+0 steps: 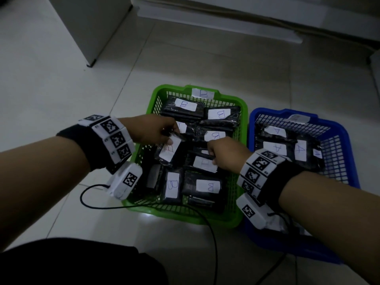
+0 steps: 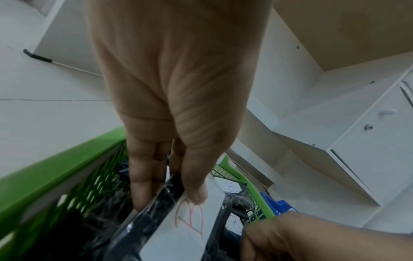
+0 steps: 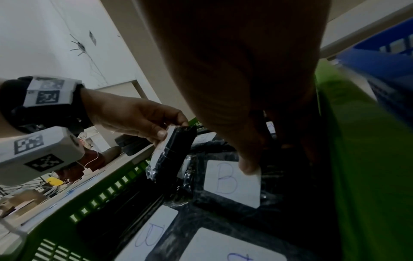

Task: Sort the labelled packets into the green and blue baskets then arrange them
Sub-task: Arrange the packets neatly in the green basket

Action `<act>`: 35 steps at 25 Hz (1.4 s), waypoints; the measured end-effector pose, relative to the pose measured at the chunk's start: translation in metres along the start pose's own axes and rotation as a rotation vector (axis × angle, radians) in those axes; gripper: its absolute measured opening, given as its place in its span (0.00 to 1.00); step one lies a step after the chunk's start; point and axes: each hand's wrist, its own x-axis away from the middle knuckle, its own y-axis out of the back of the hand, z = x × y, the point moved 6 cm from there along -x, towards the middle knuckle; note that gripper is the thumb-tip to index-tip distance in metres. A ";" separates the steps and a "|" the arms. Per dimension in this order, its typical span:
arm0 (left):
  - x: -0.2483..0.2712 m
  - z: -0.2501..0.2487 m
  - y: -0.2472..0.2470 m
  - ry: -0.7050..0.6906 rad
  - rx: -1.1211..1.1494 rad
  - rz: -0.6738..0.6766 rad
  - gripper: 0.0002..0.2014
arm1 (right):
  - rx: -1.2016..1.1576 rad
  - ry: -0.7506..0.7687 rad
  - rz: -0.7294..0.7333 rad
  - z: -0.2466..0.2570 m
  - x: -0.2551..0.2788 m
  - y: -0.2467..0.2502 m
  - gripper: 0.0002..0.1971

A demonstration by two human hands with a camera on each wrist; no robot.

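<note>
The left hand (image 1: 153, 131) pinched a tilted B packet (image 1: 169, 150) over the green basket (image 1: 144, 149); the right hand (image 1: 225, 153) gripped a flat one (image 1: 205, 163) just beside it.

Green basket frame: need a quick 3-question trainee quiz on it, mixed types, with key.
1. True or false: the left hand holds a black packet whose label carries a red B.
2. Which letter marks the packet labels in the blue basket? (a) A (b) B (c) C
3. Fill in: the right hand grips a B packet that lies inside the ___ basket.

Key: 1 true. 2 a. 3 green.
</note>
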 end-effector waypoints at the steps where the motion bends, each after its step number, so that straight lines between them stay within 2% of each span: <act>1: 0.001 0.000 0.000 0.002 0.012 -0.006 0.20 | 0.009 0.016 0.034 0.000 -0.001 -0.002 0.10; 6: 0.008 0.003 0.000 0.000 0.083 0.007 0.20 | 0.121 0.047 0.139 0.006 -0.005 -0.016 0.12; 8: 0.008 0.005 -0.001 0.008 0.103 0.023 0.20 | 0.129 0.051 0.103 0.013 -0.004 -0.019 0.10; 10: 0.008 0.007 -0.002 0.027 0.205 0.016 0.18 | 0.033 0.033 -0.001 0.019 -0.005 -0.005 0.10; 11: 0.008 0.009 -0.003 0.040 0.307 0.005 0.16 | -0.112 0.008 -0.037 0.021 -0.007 0.004 0.11; 13: 0.008 0.010 -0.006 0.056 0.477 -0.017 0.15 | -0.703 -0.052 0.011 0.030 -0.009 0.012 0.16; 14: 0.009 0.010 -0.007 0.051 0.482 -0.033 0.15 | -0.993 -0.050 0.072 0.039 -0.007 0.013 0.19; 15: 0.009 0.008 -0.006 0.035 0.447 -0.048 0.15 | -1.148 -0.045 0.099 0.045 -0.006 0.013 0.22; 17: 0.011 0.007 -0.004 -0.006 0.317 -0.068 0.17 | -1.106 -0.021 0.085 0.047 -0.007 0.011 0.23; 20: 0.020 0.001 -0.001 -0.141 -0.078 -0.051 0.11 | -0.762 -0.005 0.155 0.045 -0.006 -0.003 0.19; 22: 0.028 0.000 -0.013 -0.279 -0.470 0.061 0.10 | -0.644 0.001 0.241 0.047 -0.005 -0.018 0.21; 24: 0.035 0.008 -0.031 -0.303 -0.745 0.238 0.15 | -0.531 0.008 0.227 0.048 -0.003 -0.021 0.25; 27: 0.037 0.013 -0.047 -0.276 -0.815 0.358 0.19 | -0.555 -0.026 0.217 0.046 -0.003 -0.017 0.23; 29: 0.036 0.011 -0.051 -0.247 -0.814 0.402 0.20 | -0.759 -0.091 0.266 0.047 -0.001 -0.018 0.20; 31: 0.032 0.009 -0.050 -0.237 -0.845 0.427 0.21 | -0.876 -0.134 0.266 0.048 0.001 -0.016 0.24; 33: 0.029 0.006 -0.050 -0.289 -0.840 0.430 0.20 | -0.862 -0.142 0.259 0.047 0.000 -0.018 0.24; 35: 0.024 0.005 -0.046 -0.347 -0.720 0.407 0.17 | -0.874 -0.157 0.267 0.045 -0.001 -0.022 0.24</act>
